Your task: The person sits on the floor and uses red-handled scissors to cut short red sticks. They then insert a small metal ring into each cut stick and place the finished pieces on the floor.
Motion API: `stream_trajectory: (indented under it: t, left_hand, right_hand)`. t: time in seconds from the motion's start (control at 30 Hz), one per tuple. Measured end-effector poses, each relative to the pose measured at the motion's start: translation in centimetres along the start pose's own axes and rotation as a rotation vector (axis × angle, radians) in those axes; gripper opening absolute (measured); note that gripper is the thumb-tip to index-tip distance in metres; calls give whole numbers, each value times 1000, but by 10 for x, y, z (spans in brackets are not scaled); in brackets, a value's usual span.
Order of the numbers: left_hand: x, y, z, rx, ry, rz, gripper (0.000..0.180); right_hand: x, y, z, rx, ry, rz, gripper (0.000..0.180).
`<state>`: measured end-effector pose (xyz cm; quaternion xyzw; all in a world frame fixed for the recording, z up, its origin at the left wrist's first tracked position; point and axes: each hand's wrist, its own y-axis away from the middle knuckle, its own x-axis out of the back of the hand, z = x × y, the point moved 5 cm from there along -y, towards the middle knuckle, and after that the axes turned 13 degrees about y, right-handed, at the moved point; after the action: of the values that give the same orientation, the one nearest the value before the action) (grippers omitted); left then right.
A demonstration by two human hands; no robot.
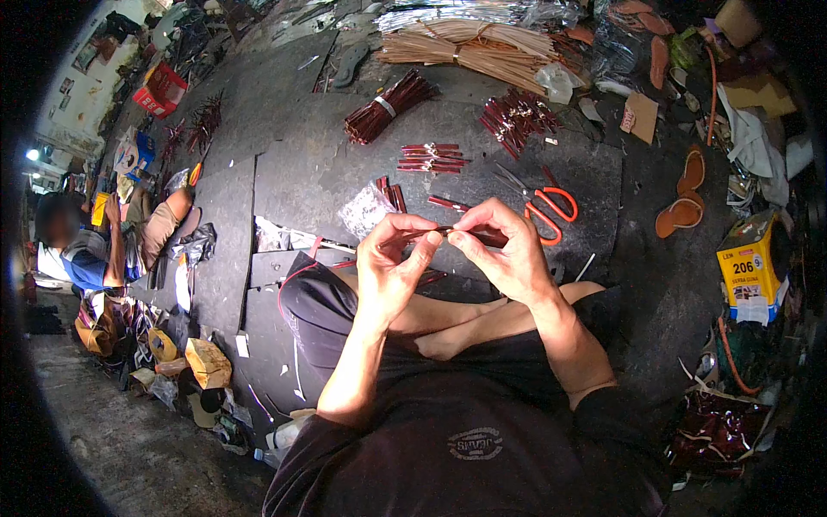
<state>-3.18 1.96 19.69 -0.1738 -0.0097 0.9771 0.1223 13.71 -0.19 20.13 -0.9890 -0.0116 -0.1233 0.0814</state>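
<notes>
My left hand (392,265) and my right hand (515,258) meet above my crossed legs, fingertips almost touching. Thumb and forefinger of each are pinched on a thin dark red strap (444,229), partly hidden by the fingers. Just beyond, a loose strap (448,203) lies on the black mat, beside a clear plastic bag (366,209) of small bits. Farther out sits a short row of dark red straps with shiny metal pieces (431,158). Scissors with orange handles (551,215) lie open to the right of my right hand.
Toward the back are a tied strap bundle (389,105), a strap pile (517,121) and a stack of tan strips (465,47). Sandals (680,214) and a yellow can (751,267) are at right. Another person (90,246) sits at far left.
</notes>
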Motion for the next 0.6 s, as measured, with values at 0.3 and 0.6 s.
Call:
stream_trajectory:
  t: [0.3,0.6]
  left_hand:
    - [8,-2,-14,57,119,-18,20]
    - [16,-1,-25,237,409,162,21]
  right_hand:
    - [0,-5,7,-45,16,-20,17]
    - [4,-3,-11,171,280,68,22]
